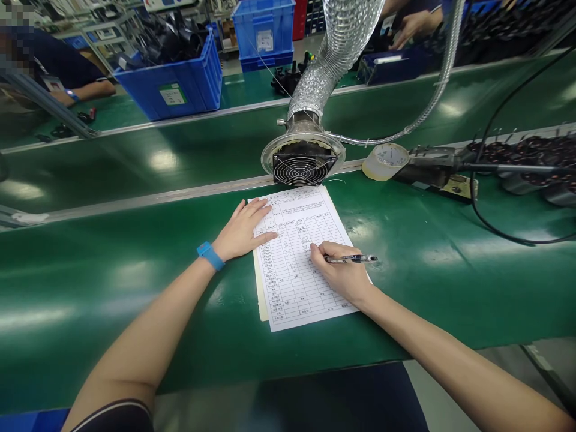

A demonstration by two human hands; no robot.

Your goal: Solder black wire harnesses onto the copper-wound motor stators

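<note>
A printed form sheet with a table of rows lies on the green bench in front of me. My left hand rests flat on the sheet's left edge, fingers stretched out, with a blue band on the wrist. My right hand is closed on a pen whose tip touches the middle of the form. A second sheet shows under the form's left edge.
A fume extractor fan on a silver hose stands just behind the sheet. A tape roll, a tool stand and black cables lie to the right. Blue bins and other people's arms sit across the far belt.
</note>
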